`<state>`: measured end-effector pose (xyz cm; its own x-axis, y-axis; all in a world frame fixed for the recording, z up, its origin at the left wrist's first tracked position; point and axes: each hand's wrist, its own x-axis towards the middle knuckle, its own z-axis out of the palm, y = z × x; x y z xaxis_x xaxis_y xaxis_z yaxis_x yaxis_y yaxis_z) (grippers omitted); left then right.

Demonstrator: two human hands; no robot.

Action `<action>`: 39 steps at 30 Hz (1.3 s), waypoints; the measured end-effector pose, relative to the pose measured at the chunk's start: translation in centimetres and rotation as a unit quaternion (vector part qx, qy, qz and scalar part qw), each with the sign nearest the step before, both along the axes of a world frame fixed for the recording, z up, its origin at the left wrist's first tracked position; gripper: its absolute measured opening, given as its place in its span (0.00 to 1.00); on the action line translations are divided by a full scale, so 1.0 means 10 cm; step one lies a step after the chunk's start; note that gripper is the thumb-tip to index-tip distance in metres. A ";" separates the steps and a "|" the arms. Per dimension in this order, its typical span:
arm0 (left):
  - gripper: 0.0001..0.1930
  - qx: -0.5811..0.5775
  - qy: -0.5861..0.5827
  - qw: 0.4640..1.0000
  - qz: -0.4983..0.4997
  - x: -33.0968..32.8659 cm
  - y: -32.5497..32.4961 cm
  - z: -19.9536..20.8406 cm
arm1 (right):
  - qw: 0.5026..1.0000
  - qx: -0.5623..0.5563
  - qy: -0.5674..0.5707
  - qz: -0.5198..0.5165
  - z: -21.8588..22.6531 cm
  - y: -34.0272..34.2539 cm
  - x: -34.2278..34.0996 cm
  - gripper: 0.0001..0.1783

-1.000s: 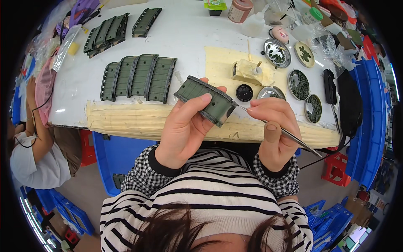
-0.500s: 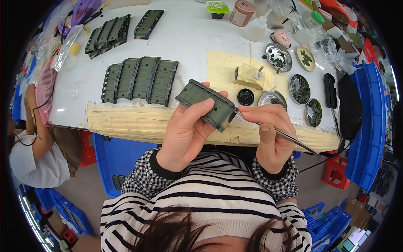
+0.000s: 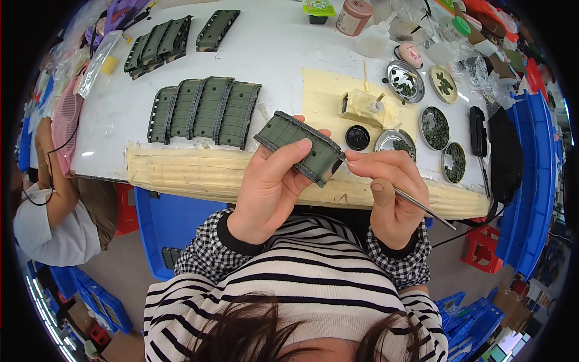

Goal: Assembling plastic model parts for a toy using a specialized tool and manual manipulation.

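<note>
My left hand point(image 3: 265, 193) grips a curved green panel point(image 3: 295, 145) with camouflage patches and grey toothed strips along its edges. The thumb presses on its face, and the other fingers are behind it. Between the fingers of my right hand point(image 3: 395, 193) are slim metal tweezers point(image 3: 425, 210), their tip at the panel's right-hand end. Whether the tip pinches anything is too small to see. Just beyond the right hand are a small round pot of black liquid point(image 3: 357, 137) and a metal dish point(image 3: 386, 140) with small green pieces.
A row of joined green panels point(image 3: 202, 111) lies left, with more panels point(image 3: 158, 45) behind. Dishes of green bits point(image 3: 435, 128) stand right, near a tape-wrapped block point(image 3: 365, 108), a squeeze bottle point(image 3: 373, 41) and a pink jar point(image 3: 354, 17). Another person's arm point(image 3: 57, 187) is at far left.
Both hands keep their hold on the panel and tweezers. The tweezers' tip stays at the panel's right-hand end. The whole view has shifted slightly.
</note>
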<state>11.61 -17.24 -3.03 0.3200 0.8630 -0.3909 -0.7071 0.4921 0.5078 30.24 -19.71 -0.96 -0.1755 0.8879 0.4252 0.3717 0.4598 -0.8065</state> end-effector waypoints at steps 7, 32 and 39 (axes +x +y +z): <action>0.22 -0.010 -0.025 1.000 0.016 0.03 -0.01 -0.05 | 0.999 0.040 0.011 -0.013 -0.08 -0.03 -0.06 0.10; 0.23 0.032 0.016 0.999 -0.001 0.00 -0.02 0.01 | 1.000 0.021 0.023 0.000 -0.06 -0.06 0.00 0.10; 0.23 0.028 0.022 0.999 0.003 0.01 -0.01 -0.01 | 1.000 0.029 0.004 0.001 -0.04 -0.04 -0.01 0.10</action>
